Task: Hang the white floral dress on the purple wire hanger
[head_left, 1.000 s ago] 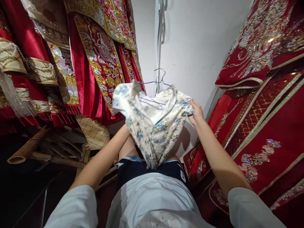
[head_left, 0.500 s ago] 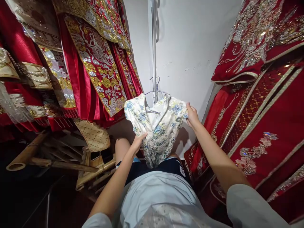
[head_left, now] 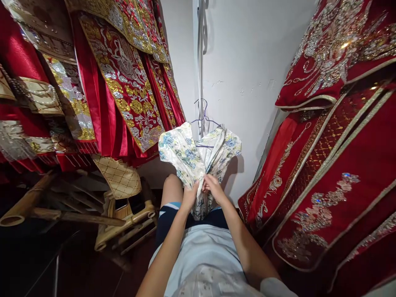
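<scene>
A white short-sleeved blouse (head_left: 182,150) with blue and yellow flowers hangs on a thin purple hanger (head_left: 204,117) in front of me. My left hand (head_left: 192,194) is closed on the front edge of the blouse, below the V of the neckline. Close beside it, my right hand (head_left: 213,186) pinches the same front opening, its fingertips nearly touching the left ones. The cloth is drawn together between them, and the lower part of the blouse is partly hidden behind my hands.
Red gowns with gold and silver embroidery (head_left: 133,82) hang at the left, and beaded red gowns (head_left: 328,173) at the right. A bamboo chair (head_left: 123,222) stands at lower left. A white pole (head_left: 199,62) runs down the wall (head_left: 247,53) behind the hanger.
My right hand has let go of the right sleeve and come to the front edge, next to my left hand. The left hand has moved slightly down, and the front is gathered together.
</scene>
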Action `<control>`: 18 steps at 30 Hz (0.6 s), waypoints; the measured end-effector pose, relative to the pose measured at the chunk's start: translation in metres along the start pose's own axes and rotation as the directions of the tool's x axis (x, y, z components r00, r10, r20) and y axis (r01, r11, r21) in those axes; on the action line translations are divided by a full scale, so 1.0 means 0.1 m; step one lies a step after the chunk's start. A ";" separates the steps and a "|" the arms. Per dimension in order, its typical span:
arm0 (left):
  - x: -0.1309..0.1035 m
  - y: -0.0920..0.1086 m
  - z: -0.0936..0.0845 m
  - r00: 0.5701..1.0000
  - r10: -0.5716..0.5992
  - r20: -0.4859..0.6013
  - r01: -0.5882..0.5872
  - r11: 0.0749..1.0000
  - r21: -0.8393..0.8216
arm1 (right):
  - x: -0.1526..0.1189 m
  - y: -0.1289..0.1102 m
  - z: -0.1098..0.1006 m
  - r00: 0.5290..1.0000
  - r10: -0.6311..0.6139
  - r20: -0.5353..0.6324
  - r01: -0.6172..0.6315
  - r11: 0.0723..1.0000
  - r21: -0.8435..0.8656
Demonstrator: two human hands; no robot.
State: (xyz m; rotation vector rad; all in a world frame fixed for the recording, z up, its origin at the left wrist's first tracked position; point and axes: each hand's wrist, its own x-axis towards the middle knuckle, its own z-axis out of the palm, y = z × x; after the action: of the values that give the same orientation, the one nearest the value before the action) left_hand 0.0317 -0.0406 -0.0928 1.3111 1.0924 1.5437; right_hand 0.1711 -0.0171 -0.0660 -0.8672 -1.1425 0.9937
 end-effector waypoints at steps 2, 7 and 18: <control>0.00 0.03 0.03 1.000 -0.004 -0.005 0.004 1.000 0.007 | -0.06 0.01 0.14 0.984 0.051 0.168 -0.045 0.998 -0.039; 0.03 0.05 -0.12 0.989 0.042 -0.139 -0.028 0.994 0.101 | -0.07 -0.13 0.07 0.958 0.045 0.284 -0.018 0.995 -0.097; 0.00 0.22 -0.09 0.936 0.310 0.164 -0.350 0.854 0.385 | -0.17 -0.26 -0.16 0.951 0.037 0.306 0.015 0.986 -0.167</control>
State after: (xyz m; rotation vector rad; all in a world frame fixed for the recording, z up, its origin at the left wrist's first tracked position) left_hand 0.0221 -0.0474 -0.0725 1.9276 1.2189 1.5202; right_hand 0.1894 -0.0429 -0.0505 -0.8710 -1.5058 1.0791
